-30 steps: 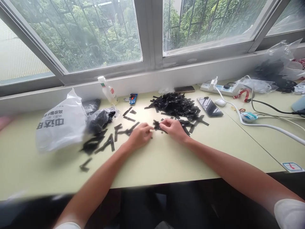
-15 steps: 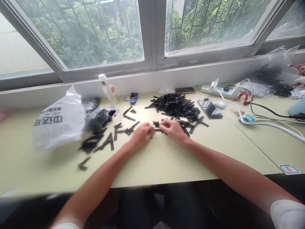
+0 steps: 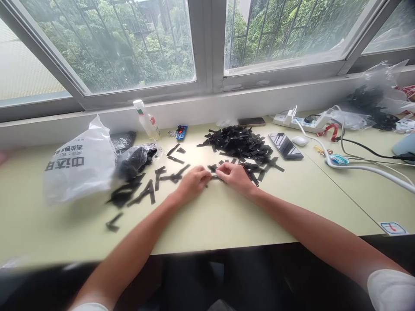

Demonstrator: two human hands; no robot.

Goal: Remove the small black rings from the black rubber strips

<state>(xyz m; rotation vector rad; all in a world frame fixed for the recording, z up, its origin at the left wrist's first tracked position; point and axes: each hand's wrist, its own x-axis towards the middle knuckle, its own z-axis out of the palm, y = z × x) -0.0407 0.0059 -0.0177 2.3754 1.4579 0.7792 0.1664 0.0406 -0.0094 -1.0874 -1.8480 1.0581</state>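
I see a pale yellow-green table (image 3: 227, 216) set under a wide window (image 3: 207, 43), trees outside the glass. Landmark is the big pile of black strips (image 3: 238, 142), mid-table toward the window ledge. Left of the pile: loose black strips (image 3: 142, 192) scattered flat, a dark bag (image 3: 134, 160), then a white plastic bag (image 3: 79, 166) with printed characters. Behind and left of the pile, against the ledge: a small white bottle (image 3: 147, 121) leaning, and a blue packet (image 3: 181, 131). Just right of the pile: a phone (image 3: 285, 146) lying face up, a second phone (image 3: 251, 122) behind it by the ledge, a white mouse (image 3: 300, 141), a power strip (image 3: 300, 122) with cables trailing right, and a clear bag (image 3: 379, 95) of dark stuff at the far right end. Both forearms reach in from the near edge and converge just in front of the pile. Left hand (image 3: 192, 183) is knuckles-up, fingers curled in, pinching one end of a small black strip (image 3: 214, 176). Right hand (image 3: 236, 177) mirrors it, fingertips clamped on the other end. The hands nearly touch, the strip spanning the gap between them, just above the table surface and just in front of the pile's near edge. I can't make out any detail on the strip, too small.
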